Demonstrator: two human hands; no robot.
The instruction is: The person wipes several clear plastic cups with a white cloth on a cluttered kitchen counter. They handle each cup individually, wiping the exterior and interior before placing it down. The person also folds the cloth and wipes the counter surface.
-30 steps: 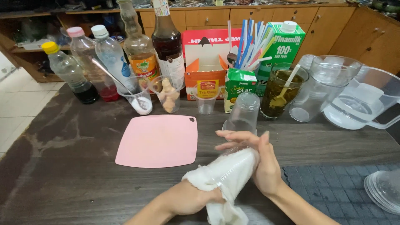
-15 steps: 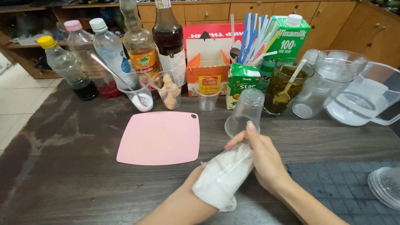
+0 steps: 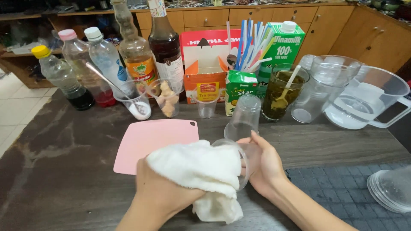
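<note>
My right hand (image 3: 265, 164) holds a clear plastic cup (image 3: 242, 160) on its side, low over the dark table. My left hand (image 3: 165, 192) grips a white cloth (image 3: 201, 175) that is stuffed into the cup's mouth and drapes over the hand. Just behind them, a second clear cup (image 3: 244, 117) stands upside down. A pink cutting mat (image 3: 150, 143) lies to the left of my hands.
Along the back stand several bottles (image 3: 135, 55), a cup with a spoon (image 3: 137, 105), a cup of ginger pieces (image 3: 167, 100), red and green cartons (image 3: 282, 42), straws (image 3: 248, 42), a tea glass (image 3: 280, 92), clear jugs (image 3: 370, 100). Stacked lids (image 3: 391, 188) lie at the right.
The cloth has gone from hanging below the cup to being pushed into its mouth by my left hand. The view has moved closer to the hands.
</note>
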